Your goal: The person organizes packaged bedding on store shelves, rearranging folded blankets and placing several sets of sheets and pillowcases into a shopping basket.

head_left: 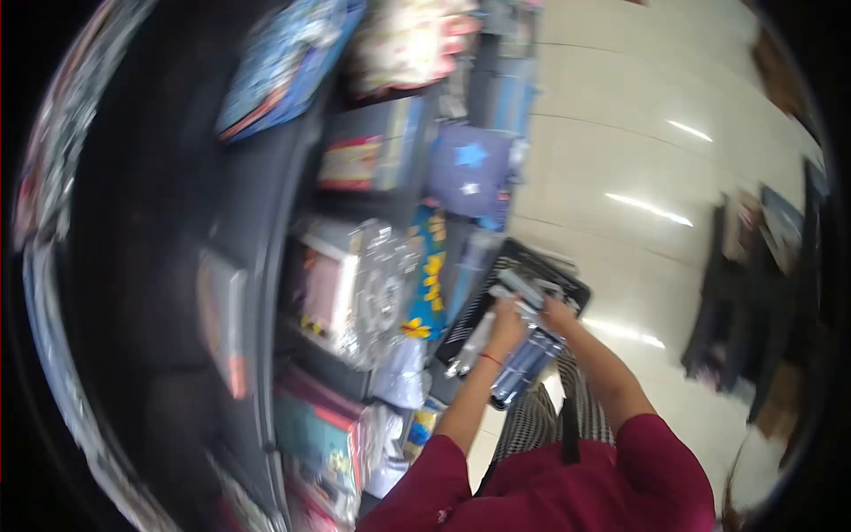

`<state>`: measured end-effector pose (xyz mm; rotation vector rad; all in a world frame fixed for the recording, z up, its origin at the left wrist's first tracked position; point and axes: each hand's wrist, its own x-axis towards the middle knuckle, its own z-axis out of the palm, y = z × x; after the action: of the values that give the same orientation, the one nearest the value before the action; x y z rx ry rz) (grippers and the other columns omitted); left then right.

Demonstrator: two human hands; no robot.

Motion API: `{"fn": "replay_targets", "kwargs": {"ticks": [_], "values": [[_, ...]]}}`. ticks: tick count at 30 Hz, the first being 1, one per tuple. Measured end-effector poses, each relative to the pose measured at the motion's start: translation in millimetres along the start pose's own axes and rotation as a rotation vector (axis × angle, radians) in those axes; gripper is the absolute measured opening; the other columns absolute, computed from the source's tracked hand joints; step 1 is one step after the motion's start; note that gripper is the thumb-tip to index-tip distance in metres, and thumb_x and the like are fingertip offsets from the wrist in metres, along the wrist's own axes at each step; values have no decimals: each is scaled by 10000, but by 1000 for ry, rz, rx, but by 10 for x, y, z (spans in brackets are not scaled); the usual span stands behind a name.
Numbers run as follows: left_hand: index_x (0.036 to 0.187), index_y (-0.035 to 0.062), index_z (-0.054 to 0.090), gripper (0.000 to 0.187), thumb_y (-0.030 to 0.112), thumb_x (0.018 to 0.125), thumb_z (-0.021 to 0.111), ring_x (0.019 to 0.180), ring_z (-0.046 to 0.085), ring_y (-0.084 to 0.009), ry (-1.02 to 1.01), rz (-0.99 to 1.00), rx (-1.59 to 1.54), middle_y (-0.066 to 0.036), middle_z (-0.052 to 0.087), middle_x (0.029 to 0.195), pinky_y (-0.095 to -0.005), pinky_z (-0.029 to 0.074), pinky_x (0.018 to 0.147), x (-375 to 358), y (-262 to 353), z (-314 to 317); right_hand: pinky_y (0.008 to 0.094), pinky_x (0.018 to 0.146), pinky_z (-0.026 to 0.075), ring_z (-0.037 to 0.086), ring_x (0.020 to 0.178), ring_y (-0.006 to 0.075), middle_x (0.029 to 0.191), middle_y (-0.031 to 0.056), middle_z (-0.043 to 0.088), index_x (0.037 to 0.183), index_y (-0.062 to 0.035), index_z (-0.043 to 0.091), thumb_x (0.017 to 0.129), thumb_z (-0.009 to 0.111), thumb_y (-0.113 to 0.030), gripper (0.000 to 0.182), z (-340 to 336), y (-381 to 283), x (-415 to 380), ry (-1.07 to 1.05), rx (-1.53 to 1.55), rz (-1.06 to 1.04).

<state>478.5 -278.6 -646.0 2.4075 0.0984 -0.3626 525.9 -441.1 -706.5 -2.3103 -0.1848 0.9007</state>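
In front of my body, my left hand (507,330), with a red string at its wrist, is closed on a pale grey plastic-wrapped packet (521,288). My right hand (558,314) grips the other side of the same packet, its fingers bent and partly smeared by motion. Beneath both hands is a black slotted basket (465,328). A dark blue packet in clear wrap (528,365) lies in it, close under my wrists. The packet's exact contents are too blurred to tell.
Dark shelves (275,204) stand along the left, stacked with wrapped textiles, among them a purple packet with stars (468,168) and a blue floral one (431,275). Shiny pale floor tiles (612,142) stretch to the right, where another dark rack (709,310) holds goods.
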Motion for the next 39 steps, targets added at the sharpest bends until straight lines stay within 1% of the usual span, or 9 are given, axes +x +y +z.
{"fn": "replay_targets", "kwargs": {"ticks": [2,5,7,13,16,20,25,31,39], "values": [[1342,15,380,582,158,832,618,1320,311,-390,75,-29,-136,-257,368,1375,-440,249,1104,-284,89,89,454,844,486,599,964,421,1028,253,622,1174,-5,512,768,605,-157,443,399,453,141,133,213,-240],[1379,30,345,568,130,874,586,1347,282,-373,154,-47,-255,-231,349,1406,-412,268,1101,-788,664,-500,459,918,439,540,1100,417,1186,273,552,1388,-2,306,814,596,-155,661,-67,331,-186,-160,31,-134],[1363,34,376,544,114,868,586,1336,313,-359,264,-70,-277,-217,369,1401,-404,283,1093,-1158,1009,-1136,462,912,439,544,1080,429,1170,280,555,1352,6,355,815,595,-158,611,-104,538,-426,18,49,-415],[1193,0,540,399,-26,795,545,1154,509,-366,1030,-10,129,-194,548,1227,-415,389,1004,-2352,1182,-3026,420,858,489,603,990,389,1029,229,634,1088,-23,612,787,636,-136,323,-550,391,-1113,-154,-2,-284],[1130,-3,551,333,-47,800,550,1095,530,-351,1325,4,275,-173,571,1163,-409,414,948,-2903,1132,-3920,399,842,478,598,966,367,1025,211,622,1051,6,595,788,605,-75,275,-846,-844,-623,-90,8,-846],[1275,58,474,533,191,796,667,1269,373,-412,1262,-114,465,-194,454,1325,-461,320,1048,-2817,685,-4348,373,969,401,515,1144,338,1211,174,550,1239,-42,514,835,594,-64,412,-1431,-3725,-1546,108,122,-1336],[1367,105,397,769,377,734,739,1330,300,-378,1054,-379,574,-157,351,1436,-474,294,1063,-2762,423,-4356,480,1098,248,270,1351,393,1413,191,376,1323,-114,472,754,682,-210,614,-1044,-5445,-2021,286,-41,-1591],[1288,132,486,633,174,714,748,1182,437,-334,1079,-237,654,-119,485,1288,-440,380,984,-3007,548,-4287,512,1126,134,211,1384,368,1441,130,371,1349,-162,461,745,683,-341,668,-744,-5561,-1743,251,-360,-1499],[1143,162,608,484,64,672,666,977,495,-262,1100,112,655,-46,552,1112,-392,424,856,-3297,925,-3837,421,948,400,470,1100,268,1167,22,541,1181,-178,597,620,686,-86,576,-1094,-4767,-2227,575,-426,-1518]]}}
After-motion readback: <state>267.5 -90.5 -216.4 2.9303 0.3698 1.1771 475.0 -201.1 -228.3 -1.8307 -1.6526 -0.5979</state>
